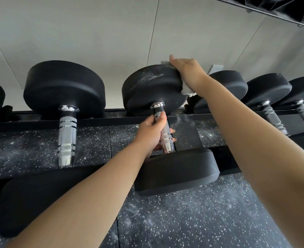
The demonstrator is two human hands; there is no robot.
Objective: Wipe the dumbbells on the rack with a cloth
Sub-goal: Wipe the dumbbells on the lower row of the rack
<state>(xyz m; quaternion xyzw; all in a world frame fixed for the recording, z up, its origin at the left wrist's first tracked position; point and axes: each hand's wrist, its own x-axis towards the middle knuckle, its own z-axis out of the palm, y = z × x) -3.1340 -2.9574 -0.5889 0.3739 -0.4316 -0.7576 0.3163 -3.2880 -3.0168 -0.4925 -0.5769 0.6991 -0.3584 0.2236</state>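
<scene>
one view to go on, the head camera, looking along both forearms at the rack (40, 122). the dumbbell (166, 133) i'm working lies across the rack with its long axis running straight away from me: near head (176, 170) at the rack's front edge, handle (167, 140) in the middle, far head (147, 93) over the back rail, close to the wall (94, 33). i can't tell whether the far end is lifted off the rail or resting on it.

my left hand (153, 133) is wrapped round the knurled handle, fingers and thumb closed on it, just beyond the near head. my right hand (187, 74) reaches further, to the upper right rim of the far head. it is draped over a pale cloth (187, 89) and clamps it to the rubber, thumb sticking up, the other fingers hidden behind the rim. the cloth shows beside the thumb and bunched under the wrist.

a dusty patch (147, 76) sits on top of the far head, just left of the right hand. so i judge the coming stroke runs leftward over that rim, crosswise to the long axis. the right hand is much the nearer to it, and the left only steadies. neighbouring dumbbells (63, 88) sit on both sides. the one on the right is just behind the cloth hand, so i'd watch the knuckles there.
</scene>
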